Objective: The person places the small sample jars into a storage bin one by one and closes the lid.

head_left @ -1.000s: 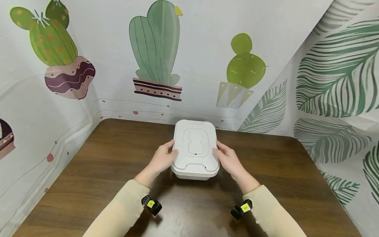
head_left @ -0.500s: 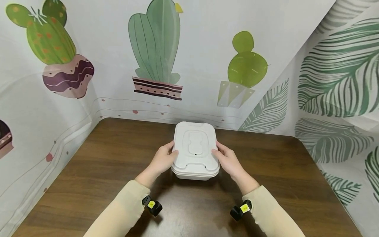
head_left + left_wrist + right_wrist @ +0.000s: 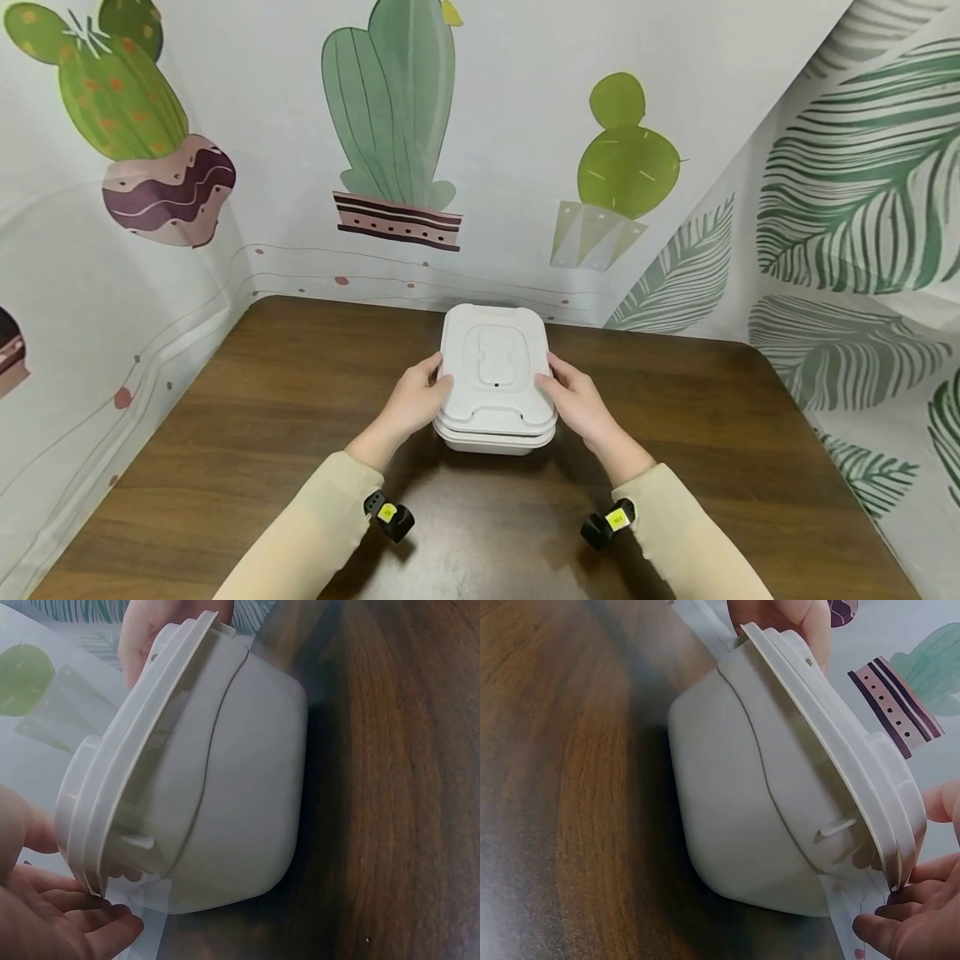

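A white rectangular lid [image 3: 497,358] with a raised pattern on top sits over a white plastic tub [image 3: 487,447] near the back middle of the table. My left hand [image 3: 412,400] grips the lid's left side, thumb on top and fingers curled under the rim. Opposite it, my right hand [image 3: 577,400] grips the right side in the same way. Both wrist views show the lid [image 3: 124,742] raised off the tub [image 3: 255,765], with a gap below its rim. Through that gap part of the tub's inner wall appears, but most of its inside is hidden.
The brown wooden table [image 3: 300,375] extends to both sides and in front of the tub. Close behind it hangs a white cloth [image 3: 517,150] printed with cacti and leaves. Each wrist wears a small black camera [image 3: 393,521] on a strap.
The lid has risen slightly from its lower position half a second ago, and a gap now shows under its front edge. Both hands keep their grip, and the tub stays in place.
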Demonstrator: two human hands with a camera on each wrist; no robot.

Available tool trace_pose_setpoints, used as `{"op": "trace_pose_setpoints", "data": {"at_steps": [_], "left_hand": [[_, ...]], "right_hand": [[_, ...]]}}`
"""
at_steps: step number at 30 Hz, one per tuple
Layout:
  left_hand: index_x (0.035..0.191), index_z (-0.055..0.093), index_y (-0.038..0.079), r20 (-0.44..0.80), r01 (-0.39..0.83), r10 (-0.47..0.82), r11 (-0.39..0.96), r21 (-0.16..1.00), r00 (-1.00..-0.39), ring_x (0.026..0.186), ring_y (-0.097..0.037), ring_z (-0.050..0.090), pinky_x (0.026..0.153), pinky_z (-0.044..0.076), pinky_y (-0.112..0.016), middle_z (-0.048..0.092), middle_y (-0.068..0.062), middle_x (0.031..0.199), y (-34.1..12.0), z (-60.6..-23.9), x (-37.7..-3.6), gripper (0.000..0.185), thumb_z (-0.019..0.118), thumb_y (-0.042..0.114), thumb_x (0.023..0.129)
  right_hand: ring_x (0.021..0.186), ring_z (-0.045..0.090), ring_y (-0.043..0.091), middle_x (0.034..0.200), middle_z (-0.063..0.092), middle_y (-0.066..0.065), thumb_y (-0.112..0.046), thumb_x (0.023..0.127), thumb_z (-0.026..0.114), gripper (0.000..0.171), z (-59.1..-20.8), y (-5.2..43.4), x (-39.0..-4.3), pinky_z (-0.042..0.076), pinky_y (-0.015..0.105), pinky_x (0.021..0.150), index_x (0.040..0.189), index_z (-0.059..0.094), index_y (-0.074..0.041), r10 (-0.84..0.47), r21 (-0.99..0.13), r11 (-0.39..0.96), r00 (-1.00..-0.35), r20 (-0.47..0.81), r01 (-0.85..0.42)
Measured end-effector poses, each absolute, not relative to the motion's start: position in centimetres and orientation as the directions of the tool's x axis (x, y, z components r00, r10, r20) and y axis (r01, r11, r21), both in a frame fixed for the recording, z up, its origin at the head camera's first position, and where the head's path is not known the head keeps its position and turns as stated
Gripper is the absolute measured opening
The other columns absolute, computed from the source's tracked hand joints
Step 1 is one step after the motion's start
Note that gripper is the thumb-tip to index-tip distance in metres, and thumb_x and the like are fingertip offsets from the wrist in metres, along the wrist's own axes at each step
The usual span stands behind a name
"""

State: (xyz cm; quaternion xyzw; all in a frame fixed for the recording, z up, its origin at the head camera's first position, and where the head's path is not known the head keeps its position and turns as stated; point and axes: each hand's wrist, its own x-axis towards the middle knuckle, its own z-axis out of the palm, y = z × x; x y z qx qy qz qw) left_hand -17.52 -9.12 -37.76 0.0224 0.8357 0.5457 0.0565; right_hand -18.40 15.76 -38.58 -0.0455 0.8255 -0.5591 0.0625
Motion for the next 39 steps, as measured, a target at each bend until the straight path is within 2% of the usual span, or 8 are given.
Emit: {"op": "trace_pose_setpoints", "data": {"at_steps": [11, 25, 39], "left_hand": [[0.144, 0.029, -0.006, -0.070, -0.023, 0.101, 0.410, 0.912, -0.992, 0.139, -0.026, 0.030, 0.114, 0.027, -0.043, 0.033, -0.021, 0.149, -9.0, -37.9, -17.4, 0.056, 0.047, 0.018, 0.097], [0.143, 0.033, -0.004, -0.055, -0.018, 0.074, 0.436, 0.900, -0.996, 0.136, -0.025, 0.036, 0.112, 0.031, -0.042, 0.039, -0.019, 0.146, -9.0, -38.1, -16.6, 0.056, 0.050, 0.017, 0.095], [0.142, 0.032, -0.008, -0.050, -0.014, 0.085, 0.377, 0.926, -0.995, 0.133, -0.026, 0.039, 0.108, 0.037, -0.042, 0.039, -0.023, 0.145, -9.0, -38.5, -16.5, 0.055, 0.050, 0.012, 0.094]], "right_hand": [[0.134, 0.039, 0.026, 0.147, 0.037, 0.020, -0.020, 0.095, 0.053, 0.060, -38.7, 15.9, -18.1, 0.035, 0.043, 0.109, 0.145, 0.029, 0.003, -0.148, -0.922, 0.387, -0.988, -0.048, -0.014], [0.135, 0.038, 0.026, 0.148, 0.036, 0.019, -0.022, 0.096, 0.054, 0.060, -38.5, 16.0, -17.1, 0.034, 0.041, 0.110, 0.145, 0.030, 0.002, -0.159, -0.928, 0.371, -0.985, -0.071, 0.007], [0.134, 0.039, 0.027, 0.147, 0.036, 0.020, -0.020, 0.096, 0.054, 0.058, -39.1, 16.1, -17.0, 0.034, 0.042, 0.110, 0.144, 0.032, 0.002, -0.158, -0.930, 0.367, -0.986, -0.050, -0.012]]}}
